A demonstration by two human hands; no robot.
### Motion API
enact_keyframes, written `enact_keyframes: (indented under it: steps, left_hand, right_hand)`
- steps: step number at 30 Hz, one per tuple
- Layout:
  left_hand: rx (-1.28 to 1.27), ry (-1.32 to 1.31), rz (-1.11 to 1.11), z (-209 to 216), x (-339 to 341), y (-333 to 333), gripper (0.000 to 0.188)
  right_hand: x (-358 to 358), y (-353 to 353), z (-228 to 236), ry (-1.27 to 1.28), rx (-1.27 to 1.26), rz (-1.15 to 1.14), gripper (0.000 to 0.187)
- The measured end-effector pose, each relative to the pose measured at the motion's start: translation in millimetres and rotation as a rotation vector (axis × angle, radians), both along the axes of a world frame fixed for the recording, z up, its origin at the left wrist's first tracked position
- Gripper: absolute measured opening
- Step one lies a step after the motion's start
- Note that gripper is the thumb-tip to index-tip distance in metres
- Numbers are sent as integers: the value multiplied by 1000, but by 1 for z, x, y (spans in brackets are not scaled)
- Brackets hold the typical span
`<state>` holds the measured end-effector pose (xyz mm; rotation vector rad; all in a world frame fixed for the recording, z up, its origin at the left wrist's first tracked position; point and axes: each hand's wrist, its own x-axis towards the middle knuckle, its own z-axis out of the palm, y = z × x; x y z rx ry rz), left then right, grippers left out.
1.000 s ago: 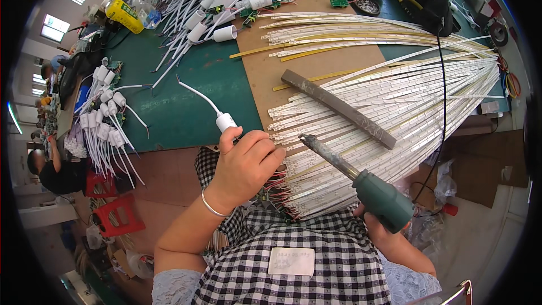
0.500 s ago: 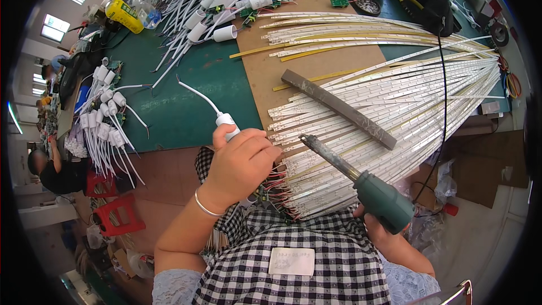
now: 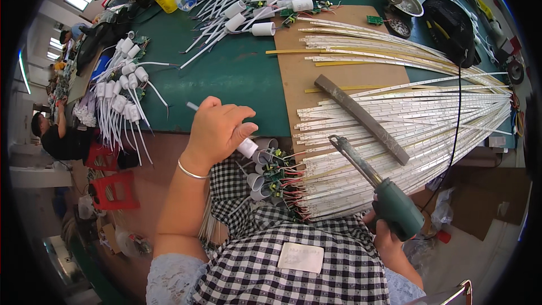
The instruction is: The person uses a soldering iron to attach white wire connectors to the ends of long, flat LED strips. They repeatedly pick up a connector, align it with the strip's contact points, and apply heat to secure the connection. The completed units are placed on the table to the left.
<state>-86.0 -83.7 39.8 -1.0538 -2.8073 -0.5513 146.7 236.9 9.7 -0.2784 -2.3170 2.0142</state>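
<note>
My left hand (image 3: pixel 214 130), with a bangle at the wrist, is closed round a white plastic lamp cap (image 3: pixel 247 147) whose white cable sticks out on the far left side of the fist. Beside it, several white caps with green circuit boards (image 3: pixel 274 176) hang at the table edge, wired in red to a fan of white LED strips (image 3: pixel 350 175). My right hand (image 3: pixel 387 238) grips the green handle of a soldering gun (image 3: pixel 398 209); its dark tip points up and left above the strips. A grey-brown metal bar (image 3: pixel 361 118) lies across the strips.
Piles of white caps with cables (image 3: pixel 121 87) lie at left and far middle of the green table (image 3: pixel 237 85). A brown board (image 3: pixel 293 87) is under the strips. Metal dishes (image 3: pixel 401 0) and a black mesh holder (image 3: pixel 449 28) stand far right; a black cord (image 3: pixel 456 130) crosses the strips.
My left hand has moved left and turned over, the cap now pointing toward me. The caps and boards at the table edge are uncovered. The view has shifted slightly.
</note>
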Motion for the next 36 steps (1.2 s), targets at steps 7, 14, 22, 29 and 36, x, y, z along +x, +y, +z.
enact_keyframes:
  steps: [7, 14, 22, 29, 36]
  left_hand:
    - [166, 186, -3, 18, -64, 27, 15]
    - [98, 380, 245, -31, -166, 95, 20]
    - [8, 326, 54, 1, -117, 27, 13]
    - [-66, 269, 65, -15, -31, -16, 31]
    - [22, 232, 3, -15, -25, 10, 27]
  right_hand:
    - [-2, 2, -5, 26, 36, -26, 48]
    - [-1, 0, 3, 19, 41, -57, 46]
    - [4, 1, -8, 38, -50, -163, 45]
    - [-6, -2, -10, 103, -59, -117, 46]
    - [1, -1, -10, 87, -96, -145, 51]
